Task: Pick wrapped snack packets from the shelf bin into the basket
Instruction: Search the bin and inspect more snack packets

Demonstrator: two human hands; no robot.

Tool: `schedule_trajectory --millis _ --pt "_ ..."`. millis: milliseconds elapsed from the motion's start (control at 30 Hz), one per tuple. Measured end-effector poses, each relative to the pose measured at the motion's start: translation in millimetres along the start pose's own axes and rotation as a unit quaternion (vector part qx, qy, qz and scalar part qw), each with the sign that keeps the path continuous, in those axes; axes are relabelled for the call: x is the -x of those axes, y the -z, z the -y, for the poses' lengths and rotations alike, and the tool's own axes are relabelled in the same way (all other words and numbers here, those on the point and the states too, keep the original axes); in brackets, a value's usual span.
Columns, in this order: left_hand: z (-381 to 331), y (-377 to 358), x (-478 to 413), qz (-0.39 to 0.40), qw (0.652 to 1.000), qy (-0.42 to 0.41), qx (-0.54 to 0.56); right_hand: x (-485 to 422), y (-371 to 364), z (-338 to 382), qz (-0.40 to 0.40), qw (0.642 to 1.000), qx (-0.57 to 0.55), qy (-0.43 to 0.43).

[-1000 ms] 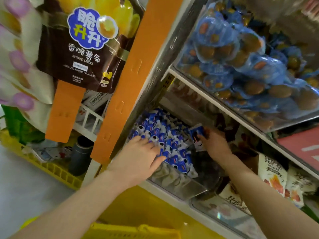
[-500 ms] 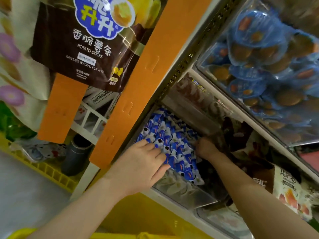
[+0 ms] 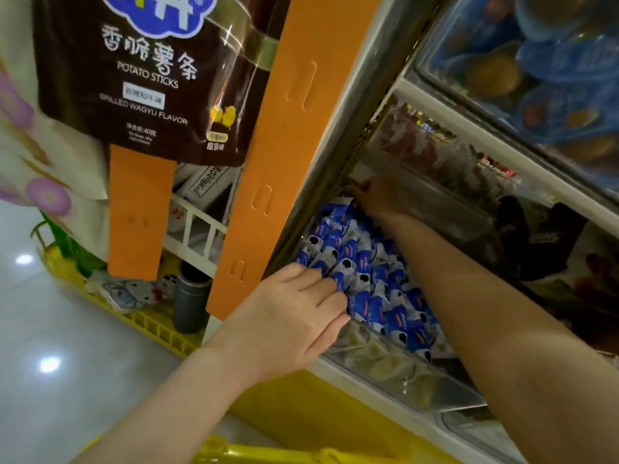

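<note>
Small blue-and-white wrapped snack packets (image 3: 365, 269) fill a clear shelf bin (image 3: 395, 370) on the lower shelf. My left hand (image 3: 291, 316) lies over the packets at the bin's front left corner, fingers fairly straight and touching them. My right hand (image 3: 375, 195) reaches across the pile to the dim back left corner of the bin, with its fingers bent down among the packets there. Whether it holds one is hidden. The yellow basket's rim (image 3: 268, 452) shows at the bottom edge, below my arms.
An orange shelf post (image 3: 284, 155) stands just left of the bin, with a hanging brown potato-stick bag (image 3: 150, 78) beside it. A shelf of blue cake packs (image 3: 552, 72) hangs above. Dark snack bags (image 3: 542, 242) fill the neighbouring bin. A yellow crate (image 3: 150, 323) sits on the floor.
My right hand, which held a blue packet near the bin's right side, has moved left and deep to the back of the bin. My left hand stayed on the front packets; the view moved closer.
</note>
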State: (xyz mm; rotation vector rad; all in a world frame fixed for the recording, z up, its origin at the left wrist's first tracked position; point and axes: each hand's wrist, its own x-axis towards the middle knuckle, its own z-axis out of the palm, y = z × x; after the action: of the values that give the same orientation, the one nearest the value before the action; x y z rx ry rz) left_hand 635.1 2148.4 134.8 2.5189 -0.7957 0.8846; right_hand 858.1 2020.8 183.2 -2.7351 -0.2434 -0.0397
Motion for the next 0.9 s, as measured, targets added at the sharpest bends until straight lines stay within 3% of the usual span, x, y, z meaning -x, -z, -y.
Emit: schedule_trajectory --millis 200,333,467,667,800,900 --pt "0 -2 1 -0.001 1.000 0.003 0.002 -4 -9 -1 -0.035 0.999 0.007 -0.016" --pt "-2 2 1 0.015 1.000 0.017 0.005 0 -4 -5 -0.053 0.994 -0.092 -0.040" --pt "-4 7 0 0.050 0.998 0.033 0.014 15 6 2 -0.140 0.974 -0.173 -0.041" --pt "-16 22 -4 0.115 0.989 0.089 0.009 72 40 12 -0.243 0.938 -0.246 0.023" --pt "-32 31 -2 0.107 0.971 0.189 0.101 125 56 13 -0.218 0.925 -0.311 0.009" --pt "-54 40 3 0.023 0.925 0.282 0.254 174 60 14 -0.134 0.915 -0.380 0.027"
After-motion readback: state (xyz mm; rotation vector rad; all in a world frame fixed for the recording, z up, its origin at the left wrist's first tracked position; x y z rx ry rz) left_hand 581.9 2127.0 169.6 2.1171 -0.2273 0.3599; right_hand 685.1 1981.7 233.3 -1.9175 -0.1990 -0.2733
